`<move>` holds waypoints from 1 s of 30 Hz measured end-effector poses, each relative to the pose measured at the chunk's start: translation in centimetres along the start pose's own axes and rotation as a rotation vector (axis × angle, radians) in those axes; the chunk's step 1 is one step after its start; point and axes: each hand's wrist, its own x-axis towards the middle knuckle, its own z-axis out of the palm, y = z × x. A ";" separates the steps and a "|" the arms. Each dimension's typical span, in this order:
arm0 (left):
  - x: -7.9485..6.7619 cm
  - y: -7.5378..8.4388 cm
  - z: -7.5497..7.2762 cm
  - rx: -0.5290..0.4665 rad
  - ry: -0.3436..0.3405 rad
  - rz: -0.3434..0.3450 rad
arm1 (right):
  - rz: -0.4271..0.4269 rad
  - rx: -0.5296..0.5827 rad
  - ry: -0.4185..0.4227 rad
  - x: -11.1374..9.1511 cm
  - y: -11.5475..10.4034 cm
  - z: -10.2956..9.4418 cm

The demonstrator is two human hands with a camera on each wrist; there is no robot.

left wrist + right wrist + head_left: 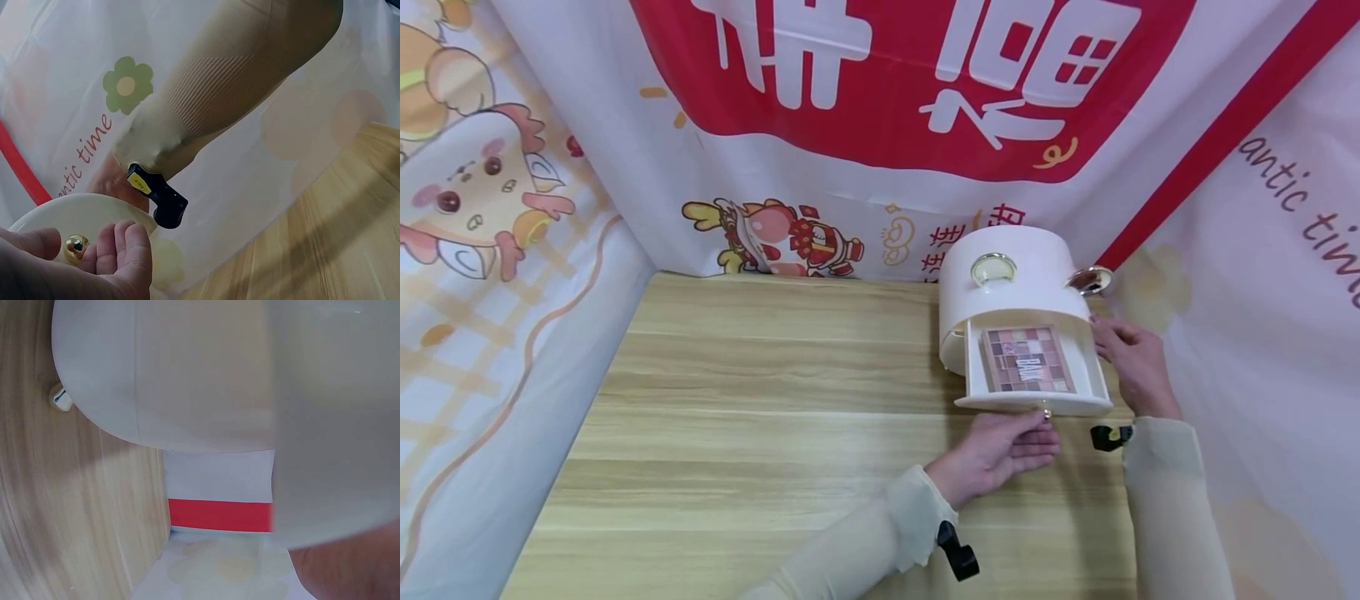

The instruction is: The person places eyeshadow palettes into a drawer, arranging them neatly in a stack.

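Note:
A white rounded storage box point(1003, 279) stands at the back right of the table, its drawer point(1101, 371) pulled out toward me. Inside the drawer lies an eyeshadow palette point(1030, 358) with a pinkish, checkered cover. My left hand point(992, 454) is at the drawer front, pinching its small gold knob point(76, 247) between thumb and index finger; the other fingers are loosely bent. Against the box's right side, my right hand point(1135, 367) touches the wall with its fingertips. White panels hide most of that hand point(350, 565) in the right wrist view.
Two gold-rimmed round pieces, one at the left point(994, 271) and one at the right point(1088, 281), stick out from the box. Printed cloth point(865, 150) hangs behind and on both sides of the wood-grain table point(760, 433). A small foot point(61, 399) shows beneath the box.

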 end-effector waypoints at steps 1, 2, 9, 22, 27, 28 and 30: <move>0.0 -0.1 0.0 0.001 0.004 0.003 | 0.002 0.000 0.002 0.0 0.0 0.0; 0.1 -0.1 0.1 0.001 0.006 0.006 | 0.004 0.002 0.004 0.0 0.0 0.0; 0.4 -0.4 0.2 0.005 0.006 0.028 | -0.023 0.038 -0.001 0.0 0.2 -0.1; 1.1 0.1 1.3 -0.018 0.030 0.083 | -0.068 0.142 -0.037 0.4 0.4 -0.3; 1.8 0.5 1.7 -0.037 0.044 0.095 | -0.065 0.157 -0.040 0.3 0.3 -0.3; 2.0 0.5 1.7 -0.040 0.047 0.097 | -0.063 0.155 -0.041 0.3 0.2 -0.4; 2.3 0.8 1.9 -0.042 0.054 0.099 | -0.061 0.154 -0.043 0.3 0.2 -0.5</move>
